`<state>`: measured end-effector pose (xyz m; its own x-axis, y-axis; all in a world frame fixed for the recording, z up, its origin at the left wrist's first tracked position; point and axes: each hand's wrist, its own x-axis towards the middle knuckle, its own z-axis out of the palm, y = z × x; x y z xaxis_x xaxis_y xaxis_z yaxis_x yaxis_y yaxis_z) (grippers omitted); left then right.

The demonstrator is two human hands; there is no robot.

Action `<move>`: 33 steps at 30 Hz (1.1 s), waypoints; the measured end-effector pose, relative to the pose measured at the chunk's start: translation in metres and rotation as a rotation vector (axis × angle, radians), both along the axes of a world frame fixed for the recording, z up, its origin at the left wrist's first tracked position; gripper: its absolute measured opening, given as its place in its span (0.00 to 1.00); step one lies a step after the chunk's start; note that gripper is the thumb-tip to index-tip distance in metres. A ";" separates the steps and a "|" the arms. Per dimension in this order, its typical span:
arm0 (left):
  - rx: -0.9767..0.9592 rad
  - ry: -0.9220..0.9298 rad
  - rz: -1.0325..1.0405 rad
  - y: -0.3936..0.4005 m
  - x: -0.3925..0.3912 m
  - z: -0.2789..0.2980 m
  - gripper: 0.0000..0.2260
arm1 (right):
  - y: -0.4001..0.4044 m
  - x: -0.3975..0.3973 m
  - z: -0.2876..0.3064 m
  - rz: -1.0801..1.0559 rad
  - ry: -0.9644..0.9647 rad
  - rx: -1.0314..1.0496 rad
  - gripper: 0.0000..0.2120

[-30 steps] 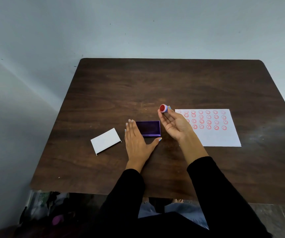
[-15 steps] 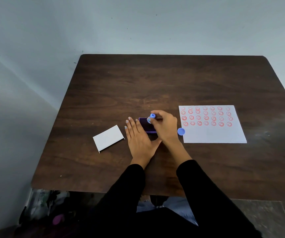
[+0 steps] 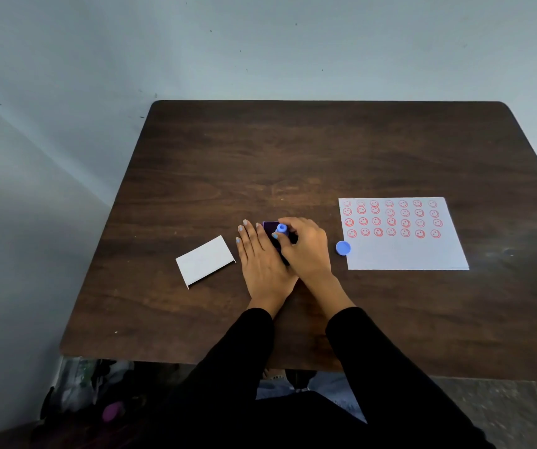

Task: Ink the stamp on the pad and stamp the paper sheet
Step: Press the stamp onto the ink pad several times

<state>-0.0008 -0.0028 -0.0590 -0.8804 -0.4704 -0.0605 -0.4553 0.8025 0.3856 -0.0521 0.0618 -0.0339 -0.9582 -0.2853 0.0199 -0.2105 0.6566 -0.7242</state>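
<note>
A small blue stamp (image 3: 282, 229) stands face down on the dark purple ink pad (image 3: 270, 227), with my right hand (image 3: 304, 247) holding it by the fingertips. My left hand (image 3: 260, 257) lies flat on the table, fingers spread, against the pad's left side. My hands hide most of the pad. To the right lies the white paper sheet (image 3: 404, 251), its upper half covered with rows of red smiley stamps. Its lower half is blank.
A blue round cap (image 3: 343, 248) lies at the sheet's left edge. A white lid (image 3: 205, 260) sits to the left of my left hand. The dark wooden table (image 3: 293, 157) stands against a grey wall. Bags lie on the floor at lower left.
One second ago my right hand held the stamp up with its red face showing. It has turned the stamp over and brought it down onto the pad, where it stays. The left hand stayed put.
</note>
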 end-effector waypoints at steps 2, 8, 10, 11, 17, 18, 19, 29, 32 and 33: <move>-0.009 -0.009 -0.011 0.000 0.000 0.001 0.42 | 0.001 0.001 -0.001 0.014 -0.005 0.009 0.14; -0.009 0.001 -0.001 0.001 0.000 0.000 0.39 | 0.002 0.001 -0.001 0.020 0.023 -0.014 0.13; -0.016 0.012 0.002 0.002 0.000 0.000 0.42 | 0.003 0.002 0.001 0.032 0.023 -0.019 0.13; -0.015 0.013 0.004 0.002 0.000 -0.001 0.42 | 0.002 0.001 0.002 0.039 0.017 -0.014 0.13; -0.021 -0.007 0.011 0.003 0.000 0.001 0.40 | 0.003 0.000 0.003 0.063 -0.020 0.027 0.13; -0.020 -0.011 0.014 0.002 0.000 0.001 0.40 | 0.003 0.000 0.003 0.066 -0.019 0.027 0.13; -0.020 -0.017 0.017 0.002 0.000 0.000 0.39 | 0.003 0.000 0.003 0.069 -0.017 0.024 0.13; -0.024 -0.004 0.024 0.002 0.000 0.000 0.40 | 0.000 -0.004 0.008 0.064 -0.005 0.039 0.07; -0.035 -0.023 0.018 0.000 -0.001 -0.002 0.34 | -0.001 -0.001 0.011 0.077 -0.012 0.052 0.09; -0.042 -0.033 0.014 0.000 -0.001 -0.004 0.33 | -0.001 0.000 0.012 0.087 -0.014 0.065 0.11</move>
